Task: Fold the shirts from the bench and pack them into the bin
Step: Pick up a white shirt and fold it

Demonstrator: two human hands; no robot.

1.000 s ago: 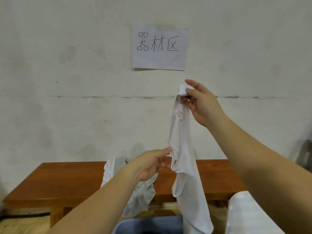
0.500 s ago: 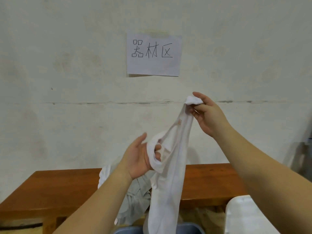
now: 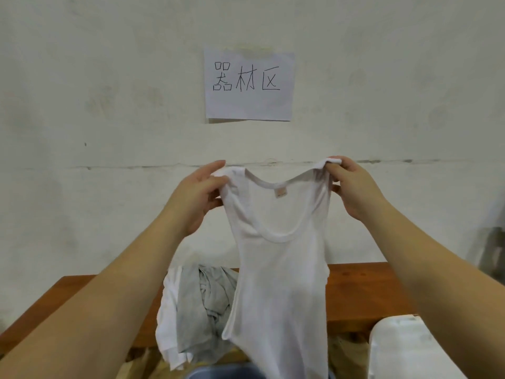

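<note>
A white sleeveless shirt (image 3: pixel 278 269) hangs spread out in front of the wall, its neckline facing me. My left hand (image 3: pixel 196 195) grips its left shoulder strap and my right hand (image 3: pixel 355 187) grips the right strap, both at the same height. Behind it, a heap of grey and white shirts (image 3: pixel 191 310) spills over the front edge of the brown wooden bench (image 3: pixel 363 296). The blue rim of the bin (image 3: pixel 224 372) shows at the bottom edge, partly hidden by the hanging shirt.
A paper sign with handwritten characters (image 3: pixel 248 84) is stuck on the white wall behind. A white object (image 3: pixel 404 348) sits at the lower right by the bench. Something dark (image 3: pixel 492 250) stands at the far right edge.
My left hand rose from the shirt's lower part and took the other shoulder strap. The shirt went from hanging bunched under my right hand to being stretched flat between both hands.
</note>
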